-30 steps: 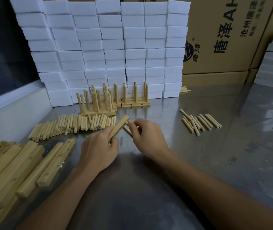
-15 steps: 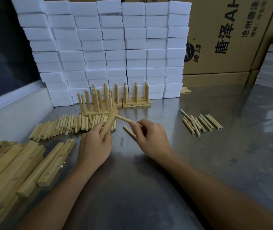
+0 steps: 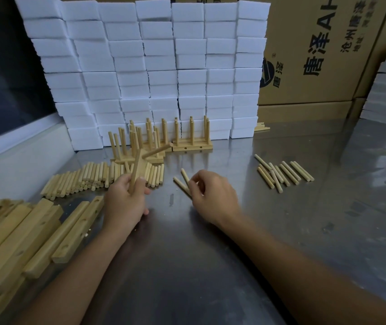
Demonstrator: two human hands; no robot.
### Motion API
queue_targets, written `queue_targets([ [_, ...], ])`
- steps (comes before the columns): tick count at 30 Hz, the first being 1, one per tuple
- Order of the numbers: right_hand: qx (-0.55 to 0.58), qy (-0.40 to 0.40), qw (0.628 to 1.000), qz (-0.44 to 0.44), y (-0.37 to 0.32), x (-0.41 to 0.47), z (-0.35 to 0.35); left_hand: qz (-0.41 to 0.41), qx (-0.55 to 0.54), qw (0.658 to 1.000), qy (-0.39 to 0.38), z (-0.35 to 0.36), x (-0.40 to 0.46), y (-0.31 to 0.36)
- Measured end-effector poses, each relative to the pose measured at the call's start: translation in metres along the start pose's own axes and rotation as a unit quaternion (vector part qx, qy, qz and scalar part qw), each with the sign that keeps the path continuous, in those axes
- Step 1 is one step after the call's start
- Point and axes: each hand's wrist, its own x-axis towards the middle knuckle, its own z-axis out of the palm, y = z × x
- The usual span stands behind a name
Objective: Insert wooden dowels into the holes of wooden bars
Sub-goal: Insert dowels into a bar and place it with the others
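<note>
My left hand (image 3: pixel 126 202) grips a wooden bar (image 3: pixel 137 171) by its lower end and holds it almost upright above the metal table (image 3: pixel 210 266). One wooden dowel (image 3: pixel 157 151) sticks out of the bar's upper end, pointing up and to the right. My right hand (image 3: pixel 213 195) hovers low to the right with loosely curled fingers. Its fingertips are at two loose dowels (image 3: pixel 182 180) lying on the table, and nothing is plainly held.
A long row of dowels (image 3: pixel 88 178) lies left of the bar, and a smaller group (image 3: pixel 284 174) lies to the right. Drilled bars (image 3: pixel 30 231) are piled at the near left. Finished bars with upright dowels (image 3: pixel 192 143) stand before a wall of white foam blocks (image 3: pixel 140 66). Cardboard boxes (image 3: pixel 316 55) stand behind.
The dowel my right hand held now sits in the bar. My left hand tipped the bar more upright. My right hand let go and dropped to the two loose dowels.
</note>
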Motion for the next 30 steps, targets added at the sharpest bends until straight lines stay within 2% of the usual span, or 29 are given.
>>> queue_targets([
  [3, -0.057, -0.038, 0.996, -0.052, -0.003, -0.003, 0.003, -0.034, -0.029, 0.999, -0.007, -0.001, 0.003, -0.002],
  [5, -0.091, -0.055, 0.993, -0.056, -0.004, -0.003, 0.004, -0.043, -0.039, 0.998, -0.008, -0.001, 0.003, -0.002],
  [11, -0.085, -0.044, 0.995, 0.016, -0.002, 0.0, 0.001, -0.05, -0.056, 0.997, -0.019, -0.002, 0.003, -0.002],
  [16, -0.117, -0.084, 0.989, 0.032, -0.001, 0.003, 0.004, -0.068, -0.086, 0.994, -0.021, -0.002, 0.004, -0.001],
  [24, -0.002, -0.044, 0.998, 0.055, -0.003, 0.004, 0.003, -0.081, -0.108, 0.991, -0.015, -0.004, 0.005, 0.0],
  [30, 0.096, 0.046, 0.992, 0.061, -0.001, 0.004, -0.001, -0.101, -0.163, 0.981, -0.026, -0.005, 0.002, 0.009],
])
